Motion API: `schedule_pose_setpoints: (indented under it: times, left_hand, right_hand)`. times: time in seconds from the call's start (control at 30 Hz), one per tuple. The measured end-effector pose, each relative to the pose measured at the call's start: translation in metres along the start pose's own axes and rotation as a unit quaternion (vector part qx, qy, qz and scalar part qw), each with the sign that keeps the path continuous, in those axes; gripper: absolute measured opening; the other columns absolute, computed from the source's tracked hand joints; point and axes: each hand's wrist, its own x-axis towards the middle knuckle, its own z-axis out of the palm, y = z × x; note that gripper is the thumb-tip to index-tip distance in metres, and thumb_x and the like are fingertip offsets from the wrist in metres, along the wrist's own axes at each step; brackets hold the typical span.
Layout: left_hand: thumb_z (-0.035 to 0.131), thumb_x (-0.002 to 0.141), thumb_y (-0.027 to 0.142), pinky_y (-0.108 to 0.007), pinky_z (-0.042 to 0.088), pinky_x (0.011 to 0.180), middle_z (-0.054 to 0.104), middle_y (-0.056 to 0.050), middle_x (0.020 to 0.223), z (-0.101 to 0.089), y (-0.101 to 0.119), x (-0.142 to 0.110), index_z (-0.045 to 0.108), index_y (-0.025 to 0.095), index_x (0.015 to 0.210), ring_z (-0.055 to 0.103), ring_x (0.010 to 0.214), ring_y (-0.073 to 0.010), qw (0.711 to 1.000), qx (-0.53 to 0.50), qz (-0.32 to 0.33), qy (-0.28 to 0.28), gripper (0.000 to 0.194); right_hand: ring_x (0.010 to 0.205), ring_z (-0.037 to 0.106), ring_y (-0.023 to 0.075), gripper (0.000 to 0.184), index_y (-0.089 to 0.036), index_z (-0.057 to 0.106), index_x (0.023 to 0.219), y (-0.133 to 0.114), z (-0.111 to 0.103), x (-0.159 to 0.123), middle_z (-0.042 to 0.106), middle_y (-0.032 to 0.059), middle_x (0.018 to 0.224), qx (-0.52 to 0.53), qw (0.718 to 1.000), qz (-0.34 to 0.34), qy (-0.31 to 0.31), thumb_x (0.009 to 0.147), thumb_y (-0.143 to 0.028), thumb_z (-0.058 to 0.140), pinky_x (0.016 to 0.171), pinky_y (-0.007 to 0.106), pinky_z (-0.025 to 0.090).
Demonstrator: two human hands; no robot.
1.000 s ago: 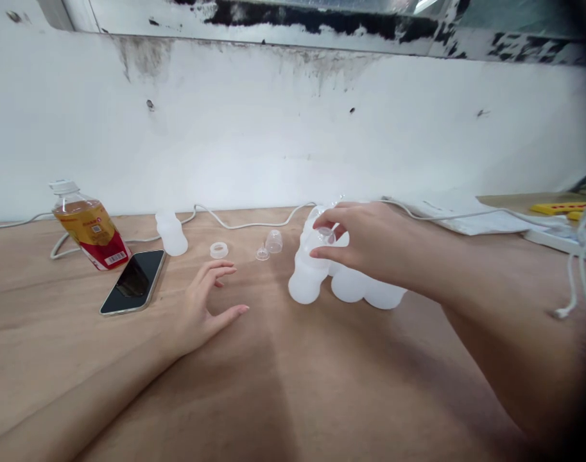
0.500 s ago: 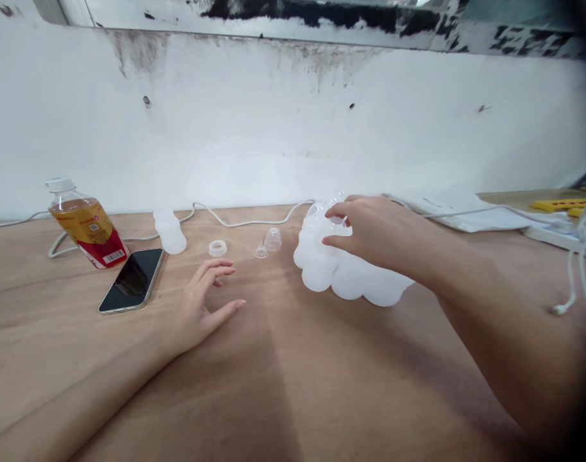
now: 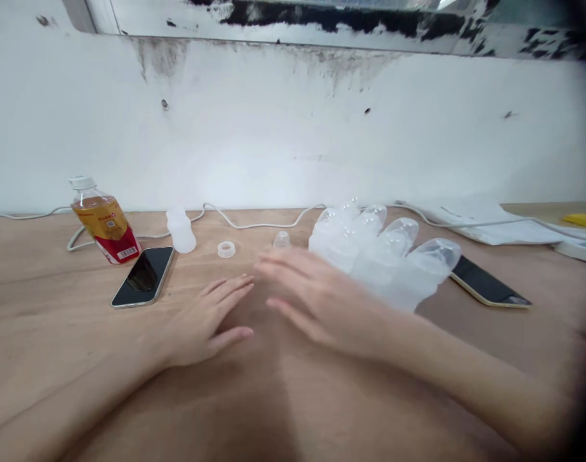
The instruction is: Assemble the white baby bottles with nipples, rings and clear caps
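Note:
My left hand [image 3: 208, 324] lies low over the table, fingers stretched out and thumb apart, holding nothing. Across from it is my right hand [image 3: 321, 298], slightly blurred, with its fingers extended and nothing seen in its grasp. Beyond the left hand are a translucent ring collar [image 3: 226, 249] and a small white bottle [image 3: 181, 232] without a cap. A clear dome cap [image 3: 282, 240] shows just past the right fingertips, partly hidden by them. Behind the right forearm stand several frosted bottles [image 3: 386, 269] with clear dome caps, close together.
On the left are a drink bottle [image 3: 104, 221] with a yellow and red label and a phone [image 3: 143, 277]. A second phone [image 3: 490, 283] lies right of the bottle group. A white cable [image 3: 254, 226] runs along the wall; a white plastic bag [image 3: 485, 223] is at back right.
My right hand has moved left and nearer, away from the frosted bottles, toward my left hand. The view has shifted a little, and the phone at right has come into sight.

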Motion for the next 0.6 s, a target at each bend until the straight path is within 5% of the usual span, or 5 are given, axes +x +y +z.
schedule_pose_setpoints:
  times: [0.2,0.6]
  left_hand:
    - [0.040,0.081,0.049,-0.045,0.019,0.104,0.018,-0.008,0.140,-0.004,0.001,-0.012,0.007,0.023,0.136,0.017,0.129,-0.0235,0.991,0.018,0.022,-0.134,0.069]
    - [0.036,0.083,0.048,-0.045,0.013,0.106,0.012,-0.006,0.142,0.001,-0.001,-0.013,0.003,0.024,0.135,0.013,0.130,-0.0215,0.988,0.016,0.004,-0.156,0.066]
  right_hand:
    - [0.131,0.009,0.0250,0.063,-0.013,0.019,0.136,0.005,0.064,-0.029,0.016,0.0106,0.142,0.147,0.978,0.030,-0.144,0.084,-0.045,0.035,0.106,0.046,0.016]
    - [0.131,0.008,0.0228,0.059,-0.015,0.019,0.136,0.006,0.069,-0.032,0.015,0.0087,0.142,0.154,0.975,0.044,-0.153,0.086,-0.043,0.034,0.107,0.044,0.009]
